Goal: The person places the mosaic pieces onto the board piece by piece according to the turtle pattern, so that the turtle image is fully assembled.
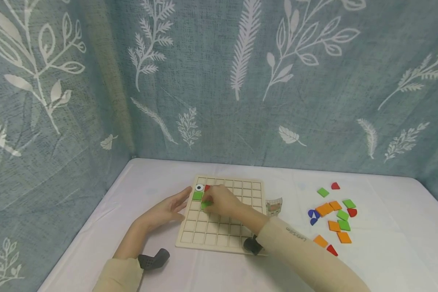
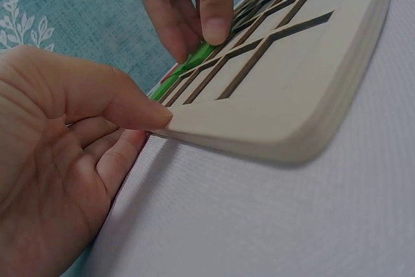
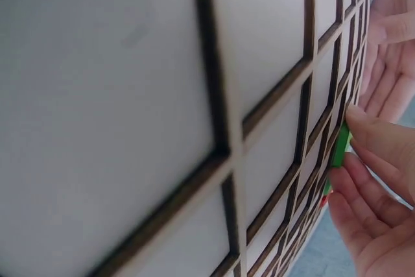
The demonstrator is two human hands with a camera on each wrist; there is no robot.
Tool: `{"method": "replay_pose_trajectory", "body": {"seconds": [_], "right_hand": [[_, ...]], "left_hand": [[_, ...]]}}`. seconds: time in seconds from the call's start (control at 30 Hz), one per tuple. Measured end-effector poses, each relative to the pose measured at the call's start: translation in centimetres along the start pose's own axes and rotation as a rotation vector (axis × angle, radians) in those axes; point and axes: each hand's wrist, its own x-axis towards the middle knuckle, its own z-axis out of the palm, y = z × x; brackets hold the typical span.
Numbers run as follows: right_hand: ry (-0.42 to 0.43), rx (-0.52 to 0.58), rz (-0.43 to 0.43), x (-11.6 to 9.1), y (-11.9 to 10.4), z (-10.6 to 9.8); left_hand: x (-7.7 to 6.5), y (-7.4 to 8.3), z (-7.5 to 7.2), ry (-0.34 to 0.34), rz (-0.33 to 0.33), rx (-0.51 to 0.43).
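Note:
A wooden grid board (image 1: 211, 239) lies on the table with rows of square cells. In its far left corner area sit a white disc with a black dot (image 1: 199, 187), a green square tile (image 1: 197, 196) and a red piece (image 1: 207, 187), partly hidden by my fingers. My right hand (image 1: 222, 200) reaches over the board and pinches another green tile (image 3: 341, 145) between thumb and fingers, low over a cell near the left side. Along the board's left edge rests my left hand (image 1: 168, 209), fingers extended; its thumb tip touches the rim in the left wrist view.
Right of the board lie loose orange tiles (image 1: 325, 209), green tiles (image 1: 344, 225), red pieces (image 1: 352, 212) and blue pieces (image 1: 314, 221). A small printed piece (image 1: 274, 207) lies against the board's right edge. A patterned blue-green curtain (image 1: 211, 101) hangs behind the white-covered table (image 1: 149, 174).

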Motion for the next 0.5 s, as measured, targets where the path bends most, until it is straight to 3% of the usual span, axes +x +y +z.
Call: {"method": "replay_pose_trajectory", "body": {"seconds": [0.5], "right_hand": [[-0.010, 0.031, 0.017, 0.05, 0.00, 0.11]], "left_hand": [[-0.06, -0.09, -0.08, -0.009, 0.011, 0.019]]}}
